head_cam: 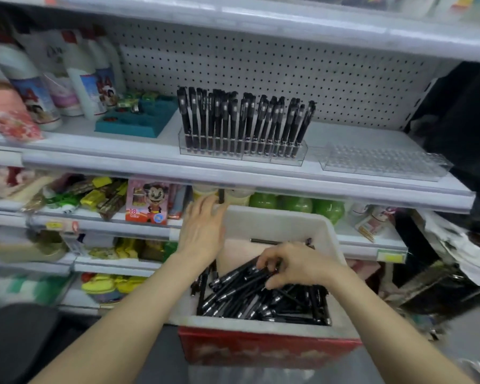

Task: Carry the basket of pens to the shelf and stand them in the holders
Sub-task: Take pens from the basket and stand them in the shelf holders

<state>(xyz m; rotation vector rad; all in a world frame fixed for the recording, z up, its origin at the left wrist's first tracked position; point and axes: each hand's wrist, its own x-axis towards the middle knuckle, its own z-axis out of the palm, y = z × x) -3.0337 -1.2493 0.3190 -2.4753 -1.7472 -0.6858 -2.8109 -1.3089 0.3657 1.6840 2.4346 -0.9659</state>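
Pens (261, 297) gripped by curled right hand (297, 266); left hand (203, 228) reaches forward, fingers outstretched.

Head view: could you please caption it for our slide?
Right hand grips black pens in white basket below the filled holder.

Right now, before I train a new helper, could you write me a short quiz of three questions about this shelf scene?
1. True or false: the clear holder on the right already holds pens.
2. Which hand reaches into the basket among the loose pens? A) left B) right C) neither
3. Fill in: the standing pens in the left holder are ____ in colour.

Key:
1. False; it is empty.
2. B; the right hand curls its fingers over the loose pens, while the left hand is at the basket's far left corner.
3. Black.
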